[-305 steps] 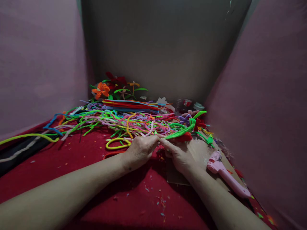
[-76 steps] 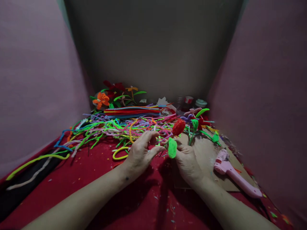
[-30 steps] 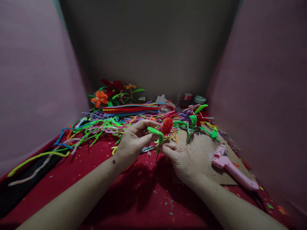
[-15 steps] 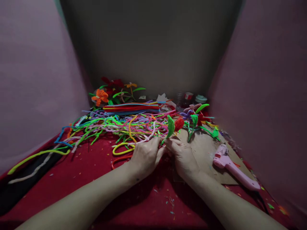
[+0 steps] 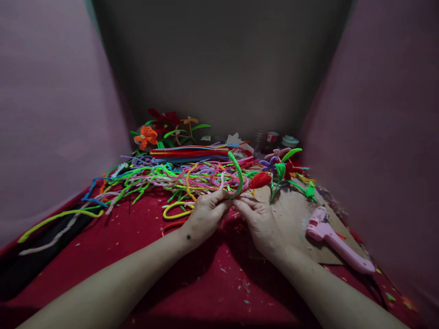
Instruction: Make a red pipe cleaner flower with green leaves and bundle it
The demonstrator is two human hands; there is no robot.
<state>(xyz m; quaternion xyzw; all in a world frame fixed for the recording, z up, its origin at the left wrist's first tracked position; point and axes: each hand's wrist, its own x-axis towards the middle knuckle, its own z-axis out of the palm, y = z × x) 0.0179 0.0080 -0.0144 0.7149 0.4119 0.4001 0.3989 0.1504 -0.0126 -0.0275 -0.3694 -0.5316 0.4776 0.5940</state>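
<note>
Both hands meet over the front middle of the red cloth, fingers pinched. My left hand [image 5: 209, 211] is closed on the lower end of a green pipe-cleaner leaf [image 5: 237, 171], which curves upward and is seen nearly edge-on. My right hand [image 5: 257, 219] is closed close beside it on the stem of a red pipe-cleaner flower [image 5: 259, 180]. The red bud leans to the right above the fingers. The fingers hide the spot where leaf and stem meet, so I cannot tell whether they are joined.
A tangle of coloured pipe cleaners [image 5: 178, 176] spreads behind my hands, with bundled straight ones [image 5: 192, 152] beyond. To the right, a pink glue gun [image 5: 338, 242] lies on cardboard [image 5: 291, 214]. Finished flowers [image 5: 147, 136] stand at the back left. Scissors with yellow handles [image 5: 176, 212] lie near my left wrist.
The leaf has turned from showing its broad side to nearly edge-on. The red flower has tipped to the right, away from the leaf. Both hands remain together in about the same place.
</note>
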